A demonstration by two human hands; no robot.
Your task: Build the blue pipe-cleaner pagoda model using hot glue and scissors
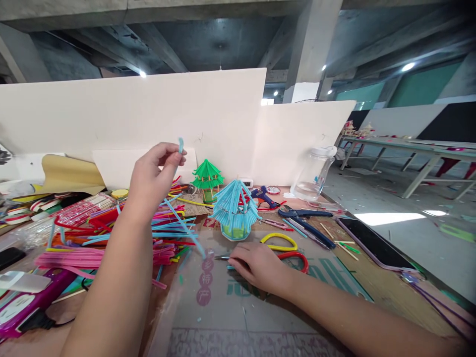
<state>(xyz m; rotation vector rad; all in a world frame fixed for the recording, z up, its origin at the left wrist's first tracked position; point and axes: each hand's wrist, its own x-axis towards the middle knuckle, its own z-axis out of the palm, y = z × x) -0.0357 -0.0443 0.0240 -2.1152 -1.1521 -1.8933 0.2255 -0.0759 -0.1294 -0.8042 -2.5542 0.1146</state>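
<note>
My left hand (158, 168) is raised at left of centre, fingers pinched on a light blue pipe cleaner (181, 145) whose short end sticks up. A blue strand (186, 229) slants below the hand; I cannot tell if it is the same piece. My right hand (258, 265) lies low on the mat with fingers closed over the scissors (279, 242), one loop yellow, one red; the blade tip pokes out at the fingertips. A bit of light blue shows under those fingers. Just behind stands a small pavilion model (235, 210) with a light blue pipe-cleaner roof and green base.
Bundled pipe cleaners (74, 258) and a purple power strip (35, 297) lie left. Behind are a green-roofed model (207, 181), a glue gun (265, 197) and a clear jug (314, 173). Pliers (308, 220) and a phone (375, 243) lie right.
</note>
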